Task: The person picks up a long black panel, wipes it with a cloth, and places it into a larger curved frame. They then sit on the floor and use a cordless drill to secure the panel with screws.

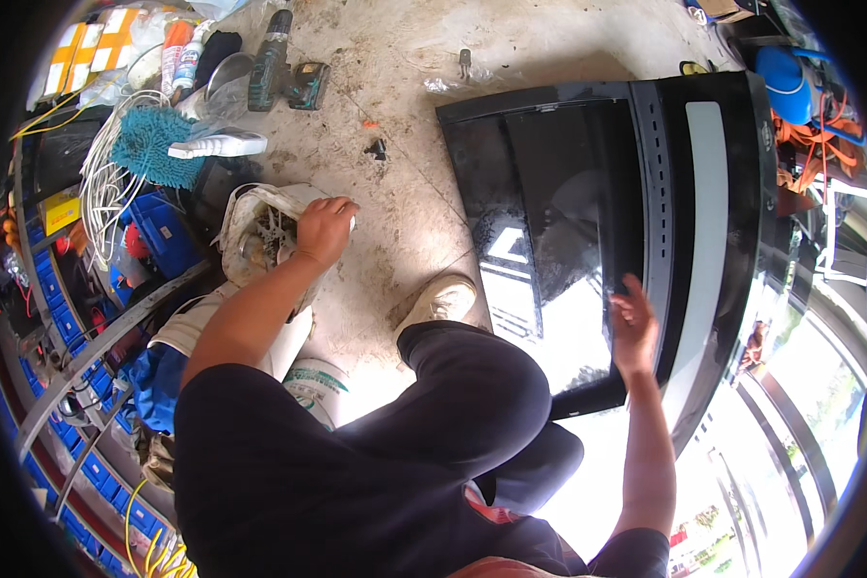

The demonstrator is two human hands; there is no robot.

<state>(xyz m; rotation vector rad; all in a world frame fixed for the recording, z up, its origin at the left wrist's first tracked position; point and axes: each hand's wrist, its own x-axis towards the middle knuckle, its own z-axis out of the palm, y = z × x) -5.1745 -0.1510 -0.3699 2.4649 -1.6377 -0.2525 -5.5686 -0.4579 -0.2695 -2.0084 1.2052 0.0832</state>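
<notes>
My left hand (325, 230) lies over the right rim of a dirty white plastic bucket (230, 235), which has small parts and debris inside. A small white bit shows by its fingertips, but the palm side is hidden. To the right lies a large black glass-fronted appliance (567, 155), possibly a range hood, with a row of slots and a pale grey strip along one side. My right hand (636, 329) is above or at the glass near that slotted side, its fingers partly curled and apart. No object shows in it. Reflections and glare cover much of the glass.
A cordless drill (267, 68) and a battery pack (309, 85) lie at the top left. Nearby are a teal chenille duster (155, 144), coiled white cable (101, 191) and spray cans (186, 61). Blue bins (162, 230) fill the left shelving. My shoe (444, 298) stands between bucket and appliance.
</notes>
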